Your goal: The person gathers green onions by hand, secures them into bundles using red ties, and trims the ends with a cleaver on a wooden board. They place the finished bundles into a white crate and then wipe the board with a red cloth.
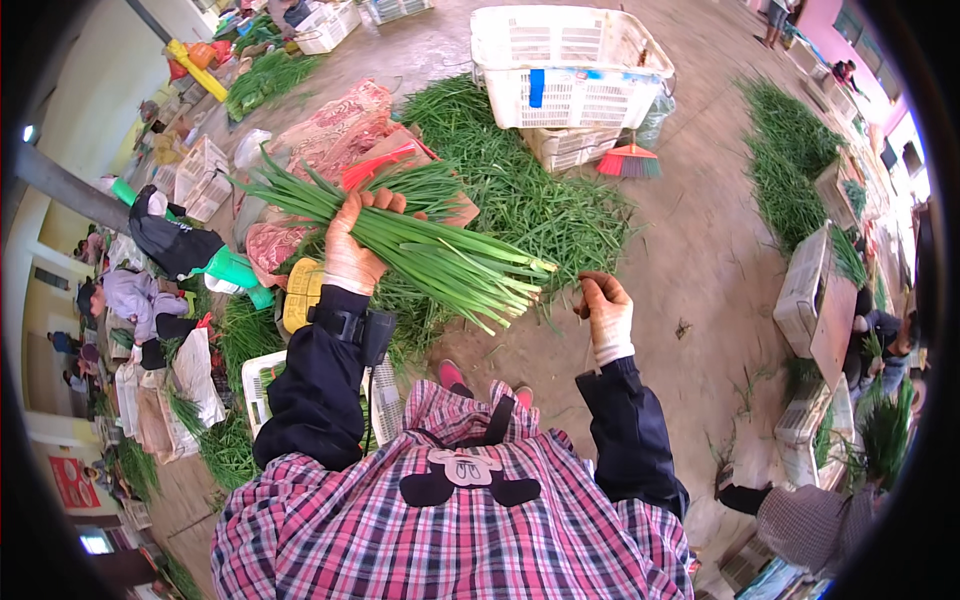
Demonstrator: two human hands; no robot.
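Note:
My left hand (352, 251) grips a bunch of green leafy stalks, likely garlic chives (457, 259), around its middle. Their pale cut ends point right, and the leaf tips spread to the upper left. Just beyond the pale ends is my right hand (606, 311), fingers curled in and apart from the bunch. Nothing shows clearly in it. Both hands wear pale wrappings or gloves with the fingertips bare. Below the bunch, behind my left hand, a smaller bundle of chives (424, 187) lies on a board (463, 212) beside red strips (379, 165).
A large heap of loose chives (555, 217) covers the floor ahead. Behind it a white plastic crate (570, 97) stands on another crate (559, 150), beside a broom (628, 161). A yellow container (302, 294) and a white basket (386, 401) sit at my left. Other people work on both sides.

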